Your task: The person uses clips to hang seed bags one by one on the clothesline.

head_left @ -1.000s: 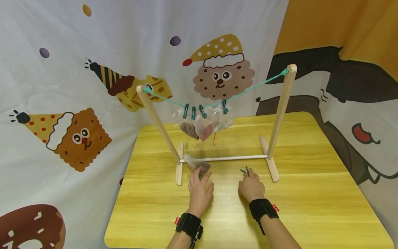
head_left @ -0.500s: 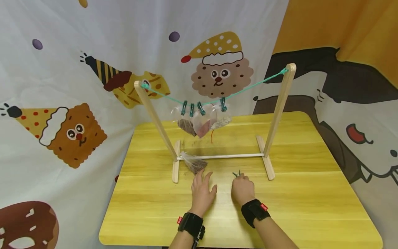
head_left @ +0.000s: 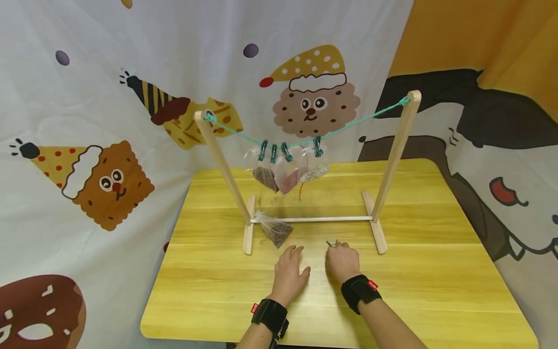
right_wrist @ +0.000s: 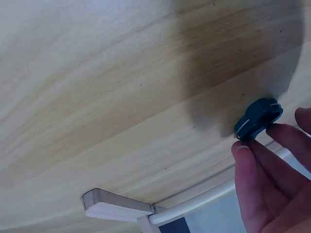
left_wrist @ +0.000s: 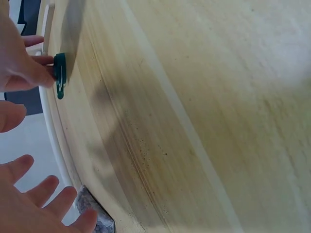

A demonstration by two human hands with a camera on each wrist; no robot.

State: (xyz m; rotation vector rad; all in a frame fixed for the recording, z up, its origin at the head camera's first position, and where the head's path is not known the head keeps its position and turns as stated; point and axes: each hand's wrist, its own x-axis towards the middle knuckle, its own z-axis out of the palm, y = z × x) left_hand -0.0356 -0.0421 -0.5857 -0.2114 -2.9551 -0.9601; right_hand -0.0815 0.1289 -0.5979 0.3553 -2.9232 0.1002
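Observation:
My right hand (head_left: 343, 261) pinches a dark green clothespin (right_wrist: 258, 119) between thumb and fingers, low over the table. Beside it on the left, my left hand (head_left: 289, 275) lies with spread, relaxed fingers and holds nothing. Just ahead of those fingertips, apart from them, a clear plastic bag (head_left: 278, 233) with dark brown contents lies near the stand's left foot. Behind stands a wooden rack (head_left: 394, 157) with a sagging green cord (head_left: 366, 119). From the cord, several green clothespins hang with a brown-filled bag (head_left: 265, 178), a pinkish bag (head_left: 287, 182) and a whitish bag (head_left: 315, 173).
A white crossbar (head_left: 331, 219) joins the rack's two wooden feet (head_left: 378, 237) low across the table. Small dark crumbs lie on the wooden table (head_left: 418, 281). A curtain (head_left: 174, 39) with cartoon prints stands behind the table.
My left hand has drawn back from the brown-filled bag on the table and moved slightly right. My right hand has shifted a little left, still pinching the clothespin.

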